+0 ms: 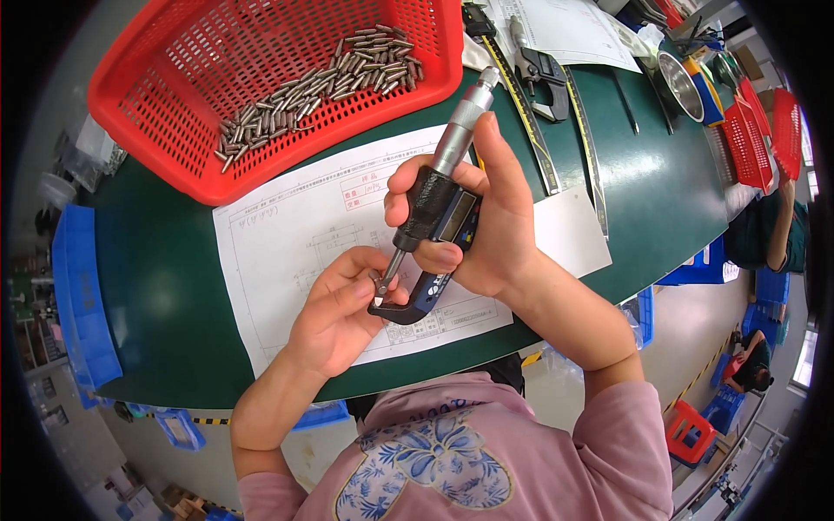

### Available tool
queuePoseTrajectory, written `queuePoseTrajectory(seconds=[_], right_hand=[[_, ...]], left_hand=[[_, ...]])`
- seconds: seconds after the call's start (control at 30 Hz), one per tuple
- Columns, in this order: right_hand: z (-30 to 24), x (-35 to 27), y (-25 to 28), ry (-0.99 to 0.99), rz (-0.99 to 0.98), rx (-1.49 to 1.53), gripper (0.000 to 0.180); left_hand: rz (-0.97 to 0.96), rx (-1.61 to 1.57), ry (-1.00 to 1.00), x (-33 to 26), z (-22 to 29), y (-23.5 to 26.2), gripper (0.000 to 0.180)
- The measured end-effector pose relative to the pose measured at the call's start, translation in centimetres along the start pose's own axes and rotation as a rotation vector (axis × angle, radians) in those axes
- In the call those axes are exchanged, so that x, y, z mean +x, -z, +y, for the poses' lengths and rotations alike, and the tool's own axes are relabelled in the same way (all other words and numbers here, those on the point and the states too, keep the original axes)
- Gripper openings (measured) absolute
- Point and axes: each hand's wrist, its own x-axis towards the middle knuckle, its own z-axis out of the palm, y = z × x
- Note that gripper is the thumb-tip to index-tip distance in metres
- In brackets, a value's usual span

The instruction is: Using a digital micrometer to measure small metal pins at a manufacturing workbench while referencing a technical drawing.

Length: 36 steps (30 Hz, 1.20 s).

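Note:
My right hand (504, 217) is wrapped round a digital micrometer (426, 204), its dark frame and small display tilted toward the lower left and its silver thimble pointing up and away. In my left hand (330, 317), thumb and fingers pinch a small metal pin (380, 286) at the micrometer's measuring gap. My fingertips partly hide the pin, so I cannot tell whether both measuring faces touch it. Under both hands lies a printed technical drawing (287, 234). Beyond them, a red plastic basket (261, 176) holds many similar metal pins (321, 91).
On the green table (165, 260), a second micrometer (547, 82) lies beside long scale-marked strips (526, 126). A metal bowl (680, 85) and red baskets (747, 143) stand at the right. Blue bins (87, 304) flank the left edge. Another person's arm (780, 230) shows far right.

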Motion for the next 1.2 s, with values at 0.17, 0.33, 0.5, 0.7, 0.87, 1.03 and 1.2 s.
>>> queuePoseTrajectory(seconds=[0.17,0.33,0.5,0.7,0.87,1.03,1.2], right_hand=[[0.26,0.18,0.12,0.012,0.008,-0.032,0.069],[-0.06,0.13,-0.05,-0.027,0.009,-0.001,0.072],[-0.28,-0.1,0.04,-0.033,0.004,0.017,0.07],[0.1,0.12,0.19,0.0,0.022,-0.004,0.066],[0.1,0.07,0.28,0.009,-0.003,-0.041,0.066],[0.01,-0.19,-0.15,-0.008,0.01,0.004,0.071],[0.04,-0.1,-0.17,-0.002,0.043,-0.035,0.072]], left_hand=[[0.0,-0.006,-0.005,-0.11,-0.11,0.13,0.021],[0.018,0.016,-0.02,-0.27,-0.13,-0.21,0.017],[-0.027,0.042,0.01,0.06,-0.1,-0.13,0.016],[-0.013,0.047,0.006,-0.1,-0.27,0.12,0.017],[0.004,0.025,0.024,-0.03,-0.08,-0.01,0.022],[0.019,0.02,0.029,-0.1,0.1,-0.02,0.025],[0.031,-0.013,0.019,0.06,0.05,0.01,0.023]])
